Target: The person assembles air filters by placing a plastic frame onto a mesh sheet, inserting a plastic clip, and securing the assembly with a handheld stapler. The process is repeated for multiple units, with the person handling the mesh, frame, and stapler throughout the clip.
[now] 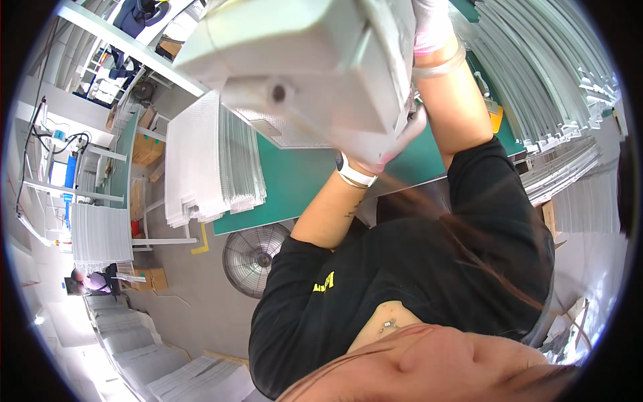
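Observation:
A large pale grey box-shaped housing (301, 74) with sloped faces and a round dark hole fills the top of the view, close up and slightly blurred. My left hand (388, 142), in a light glove with a white watch at the wrist, grips its lower right corner with bent fingers. Beside the housing's right edge is my gloved right hand (432, 27); the top of the view cuts it off and its fingers are hidden. Beneath both arms lies a green worktop (288, 187). Part of a white mesh panel (298, 137) shows below the housing.
White perforated panels (207, 161) stand stacked at the worktop's left. More white panels (536, 67) crowd the right, near a yellow object (496, 118). A round floor fan (258, 260) stands below the bench's front edge. Another person (97, 280) is far left.

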Demonstrator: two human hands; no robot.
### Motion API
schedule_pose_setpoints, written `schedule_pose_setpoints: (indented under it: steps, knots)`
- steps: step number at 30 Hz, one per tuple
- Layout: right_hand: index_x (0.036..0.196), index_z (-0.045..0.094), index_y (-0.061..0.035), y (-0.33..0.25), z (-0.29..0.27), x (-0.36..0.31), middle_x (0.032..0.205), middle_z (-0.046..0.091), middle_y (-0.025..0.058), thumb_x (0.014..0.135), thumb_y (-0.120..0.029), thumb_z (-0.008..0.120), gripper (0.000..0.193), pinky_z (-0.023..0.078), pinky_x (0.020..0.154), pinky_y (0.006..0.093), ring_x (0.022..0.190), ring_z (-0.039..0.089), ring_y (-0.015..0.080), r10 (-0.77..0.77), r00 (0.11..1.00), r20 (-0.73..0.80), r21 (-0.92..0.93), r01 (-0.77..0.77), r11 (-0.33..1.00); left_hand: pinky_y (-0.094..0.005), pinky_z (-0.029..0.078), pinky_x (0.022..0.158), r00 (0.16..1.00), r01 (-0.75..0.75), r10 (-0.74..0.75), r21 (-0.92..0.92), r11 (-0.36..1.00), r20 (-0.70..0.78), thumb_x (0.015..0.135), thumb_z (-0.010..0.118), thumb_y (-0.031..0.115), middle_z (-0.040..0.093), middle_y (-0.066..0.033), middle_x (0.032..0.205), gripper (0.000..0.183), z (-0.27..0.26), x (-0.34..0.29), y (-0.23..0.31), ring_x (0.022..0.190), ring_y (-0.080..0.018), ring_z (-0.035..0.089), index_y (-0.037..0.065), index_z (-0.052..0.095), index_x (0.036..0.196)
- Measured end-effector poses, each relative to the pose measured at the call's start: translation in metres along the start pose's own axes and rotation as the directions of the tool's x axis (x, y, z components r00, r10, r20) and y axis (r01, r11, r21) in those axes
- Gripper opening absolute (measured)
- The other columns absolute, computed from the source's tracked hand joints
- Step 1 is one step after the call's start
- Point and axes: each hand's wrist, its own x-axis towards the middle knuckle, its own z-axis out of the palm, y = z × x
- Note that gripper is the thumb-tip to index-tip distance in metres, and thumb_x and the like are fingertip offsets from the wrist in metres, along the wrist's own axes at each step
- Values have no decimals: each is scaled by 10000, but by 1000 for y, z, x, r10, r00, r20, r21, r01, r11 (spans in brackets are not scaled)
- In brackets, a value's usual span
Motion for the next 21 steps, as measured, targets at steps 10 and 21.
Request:
schedule_pose_setpoints:
  steps: [10, 21]
  knots:
    - [1076, 602, -92, -58, 8, 33, 751, 648, 7, 953, -231, 636, 189, 436, 434, 169, 544, 576, 78, -409, 912, 37, -349, 395, 850, -403, 340, 680, 978, 10, -45, 171, 985, 201, 671, 790, 278, 495, -10, 683, 259, -59, -27, 42, 700, -227, 513, 176, 553, 694]
    - [1161, 591, -55, -23, 13, 20, 777, 544, 5, 943, -288, 636, 322, 388, 508, 173, 598, 476, 70, -251, 960, 121, -300, 276, 913, -461, 456, 971, 281, -201, 34, 24, 979, 959, 731, 641, 215, 596, -2, 850, 130, -169, -255, 32, 887, -217, 627, 158, 620, 847]
